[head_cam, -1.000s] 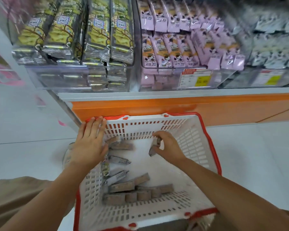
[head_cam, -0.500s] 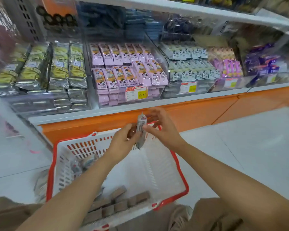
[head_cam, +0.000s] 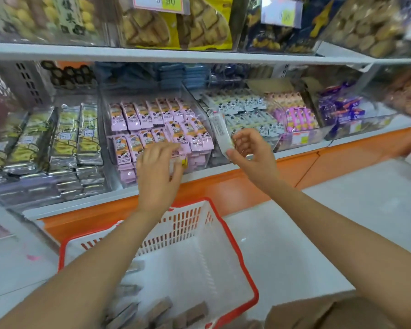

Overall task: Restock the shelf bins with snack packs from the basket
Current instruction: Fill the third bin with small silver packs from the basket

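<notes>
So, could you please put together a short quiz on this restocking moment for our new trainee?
1. True or false: both hands hold the white snack pack.
2. Which packs fill the bin just behind the left hand? A) pink packs B) red packs C) orange packs
3. Fill in the blank: the white basket has a ___ rim.

Key:
1. False. Only the right hand pinches it, and the left hand is apart from it with its fingers spread.
2. A
3. red
</notes>
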